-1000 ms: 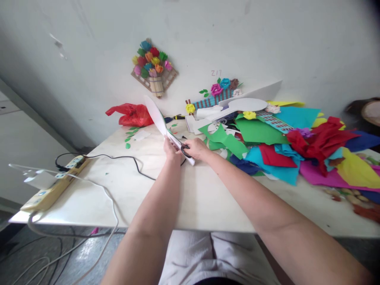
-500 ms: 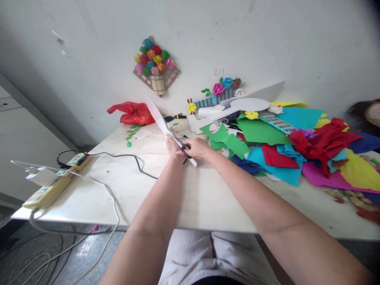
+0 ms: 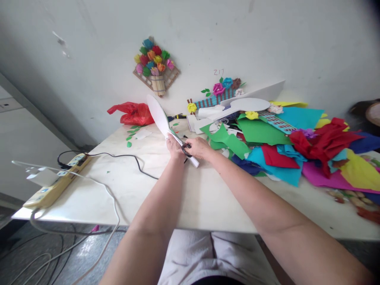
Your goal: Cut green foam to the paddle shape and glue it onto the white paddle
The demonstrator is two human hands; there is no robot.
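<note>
A white paddle-shaped board (image 3: 158, 113), round at its far end with a narrow handle toward me, stands tilted over the table. My left hand (image 3: 174, 146) is closed around the board near the start of its handle. In my right hand (image 3: 196, 148) is a pair of black-handled scissors (image 3: 186, 149), the fingers in its loops. The scissors lie along the edge of the board, close to my left hand; their blades are mostly hidden. Part of the handle sticks out below both hands.
A red plastic bag (image 3: 133, 113) and small green paper leaves (image 3: 132, 133) lie at the back left. Coloured paper (image 3: 264, 130) is heaped on the right. A power strip (image 3: 56, 182) with cables (image 3: 114, 198) runs along the left edge. A flower decoration (image 3: 156, 63) hangs on the wall.
The white board has turned, so more of its broad round face shows. Both hands have shifted only slightly, still holding the board and the scissors.
</note>
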